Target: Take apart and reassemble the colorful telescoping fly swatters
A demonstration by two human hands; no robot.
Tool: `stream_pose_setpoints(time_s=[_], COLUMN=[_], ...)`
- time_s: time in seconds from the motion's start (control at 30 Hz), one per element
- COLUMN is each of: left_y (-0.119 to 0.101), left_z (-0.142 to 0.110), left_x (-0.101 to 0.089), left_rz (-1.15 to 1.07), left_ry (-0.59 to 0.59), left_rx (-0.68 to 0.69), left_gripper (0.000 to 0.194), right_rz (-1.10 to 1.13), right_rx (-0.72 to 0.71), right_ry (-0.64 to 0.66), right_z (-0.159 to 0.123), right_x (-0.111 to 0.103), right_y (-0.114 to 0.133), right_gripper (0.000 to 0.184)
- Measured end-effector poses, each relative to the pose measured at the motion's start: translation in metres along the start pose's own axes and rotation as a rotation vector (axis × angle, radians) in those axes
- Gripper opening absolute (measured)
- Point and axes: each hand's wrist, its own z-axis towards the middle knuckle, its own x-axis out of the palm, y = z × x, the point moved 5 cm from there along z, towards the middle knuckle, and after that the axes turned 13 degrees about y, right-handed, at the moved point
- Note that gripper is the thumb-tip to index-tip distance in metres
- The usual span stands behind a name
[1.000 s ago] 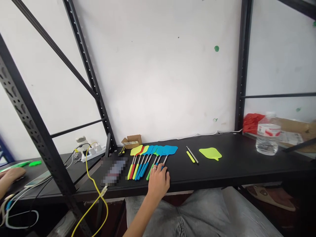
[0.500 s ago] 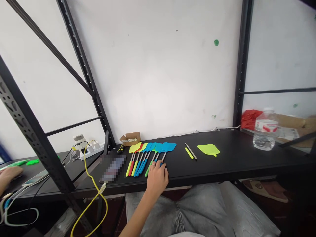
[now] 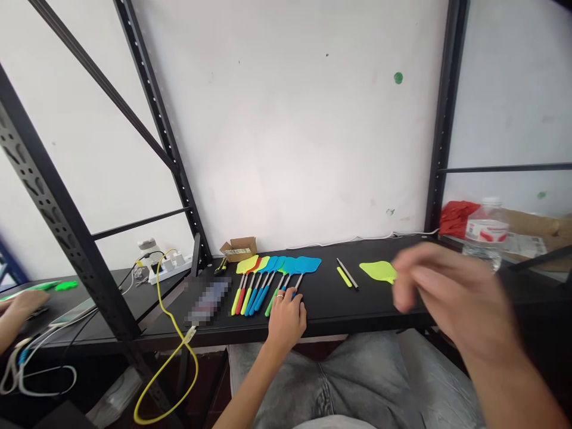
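Observation:
Fingers curled over blue handles, my left hand (image 3: pixel 287 319) rests at the right end of a row of fly swatters (image 3: pixel 248 265). The rightmost blue fly swatter (image 3: pixel 308 266) has its handle mostly under that hand. Yellow, red, green and blue heads overlap along the row, handles pointing toward me. My right hand (image 3: pixel 460 298) is raised over the table's right side, smeared by motion. Behind its fingertips lies a loose yellow swatter head (image 3: pixel 375 270), partly covered in this view. Between the hands are a loose yellow grip (image 3: pixel 344 277) and a thin metal rod (image 3: pixel 348 275).
Left of the swatters lies a blurred-out phone (image 3: pixel 209 302) with a yellow cable (image 3: pixel 195 357). A small cardboard box (image 3: pixel 239 253) stands behind. Black shelf posts (image 3: pixel 440 119) frame the table. A water bottle (image 3: pixel 488 226) is at right. Another person's hand (image 3: pixel 24 304) shows far left.
My right hand has come into view from the right, over the table near the loose yellow head. My left hand stays on the handles. The view has shifted slightly.

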Motion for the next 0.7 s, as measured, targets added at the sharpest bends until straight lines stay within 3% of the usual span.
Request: stream_pose_setpoints(time_s=[0.13, 0.27, 0.37, 0.5, 0.7], left_y=[0.0, 0.0, 0.001, 0.0, -0.004], left_z=[0.0, 0.0, -0.001, -0.002, -0.004], left_x=[0.0, 0.0, 0.002, 0.003, 0.0], left_rz=[-0.009, -0.01, -0.013, -0.022, -0.006], left_ry=[-0.001, -0.009, -0.014, -0.018, -0.028], left_rx=[0.007, 0.012, 0.007, 0.0, 0.002], left_gripper=[0.032, 0.032, 0.031, 0.03, 0.03], right_rz=[-0.138, -0.558, -0.788, -0.981, -1.03], right_rx=[0.168, 0.399, 0.532, 0.549, 0.575], right_ry=[0.131, 0.167, 0.211, 0.244, 0.291], right_z=[0.022, 0.034, 0.029, 0.024, 0.021], right_x=[0.016, 0.038, 0.055, 0.069, 0.065], right_y=[-0.043, -0.108, -0.138, -0.144, -0.143], right_gripper=[0.029, 0.032, 0.038, 0.03, 0.026])
